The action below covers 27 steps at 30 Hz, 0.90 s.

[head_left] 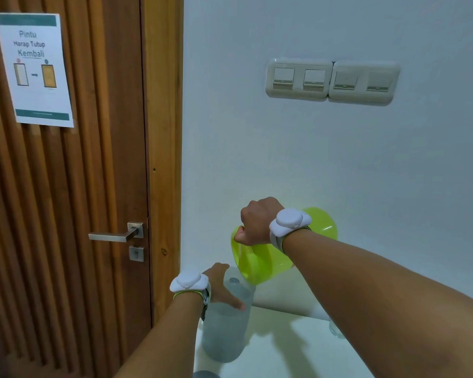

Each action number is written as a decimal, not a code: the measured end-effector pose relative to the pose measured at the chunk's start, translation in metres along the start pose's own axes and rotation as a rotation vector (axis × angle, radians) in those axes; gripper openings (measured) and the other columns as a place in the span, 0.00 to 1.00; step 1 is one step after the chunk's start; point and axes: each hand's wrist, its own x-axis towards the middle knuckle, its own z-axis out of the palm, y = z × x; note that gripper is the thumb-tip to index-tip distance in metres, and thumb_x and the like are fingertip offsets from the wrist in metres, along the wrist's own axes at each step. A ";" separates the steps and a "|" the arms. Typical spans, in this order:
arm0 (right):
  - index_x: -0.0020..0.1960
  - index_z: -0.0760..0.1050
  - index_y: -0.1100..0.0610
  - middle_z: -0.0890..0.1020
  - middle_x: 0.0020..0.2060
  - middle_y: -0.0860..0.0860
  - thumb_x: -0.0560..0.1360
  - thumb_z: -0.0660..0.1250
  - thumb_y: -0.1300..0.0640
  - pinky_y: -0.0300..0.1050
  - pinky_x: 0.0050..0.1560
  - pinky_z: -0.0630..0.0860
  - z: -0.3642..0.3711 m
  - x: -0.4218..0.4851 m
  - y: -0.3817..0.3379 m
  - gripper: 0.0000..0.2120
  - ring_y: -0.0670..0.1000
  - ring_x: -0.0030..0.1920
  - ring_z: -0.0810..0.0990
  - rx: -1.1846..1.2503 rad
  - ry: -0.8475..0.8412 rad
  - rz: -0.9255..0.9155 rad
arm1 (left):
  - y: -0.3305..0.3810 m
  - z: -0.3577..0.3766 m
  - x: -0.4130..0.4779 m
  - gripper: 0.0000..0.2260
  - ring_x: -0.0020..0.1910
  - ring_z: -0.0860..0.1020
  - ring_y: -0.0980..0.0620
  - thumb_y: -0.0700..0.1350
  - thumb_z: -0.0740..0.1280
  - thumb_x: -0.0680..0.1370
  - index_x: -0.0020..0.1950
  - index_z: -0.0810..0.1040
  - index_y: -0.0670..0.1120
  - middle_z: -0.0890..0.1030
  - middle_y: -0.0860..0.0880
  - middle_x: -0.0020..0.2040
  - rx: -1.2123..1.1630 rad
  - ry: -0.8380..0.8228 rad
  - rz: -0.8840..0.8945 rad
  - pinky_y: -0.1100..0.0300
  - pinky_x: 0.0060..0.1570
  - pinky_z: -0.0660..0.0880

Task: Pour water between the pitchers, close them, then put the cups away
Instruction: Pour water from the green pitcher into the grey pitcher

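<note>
Fingers point(236, 304) grip: right hand point(257, 219) green pitcher point(260, 266), left hand point(219, 285) clear pitcher point(224, 331) by table point(284, 350) edge.

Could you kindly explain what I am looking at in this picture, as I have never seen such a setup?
There is no machine here: a person wears one camera on the head, looking down at their own arms. Each wrist carries a white band. The right hand grips a green pitcher, tipped towards a clear pitcher that stands on a white table. The left hand holds the clear pitcher. I cannot make out a stream of water. Behind are a wooden door and light switches.
</note>
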 end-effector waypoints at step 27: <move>0.28 0.64 0.54 0.68 0.25 0.49 0.70 0.60 0.45 0.38 0.29 0.59 0.057 -0.060 0.045 0.17 0.52 0.24 0.65 0.520 0.014 0.718 | 0.016 0.006 0.003 0.30 0.61 0.77 0.48 0.58 0.75 0.70 0.67 0.71 0.46 0.74 0.48 0.65 0.199 -0.028 -0.013 0.56 0.60 0.75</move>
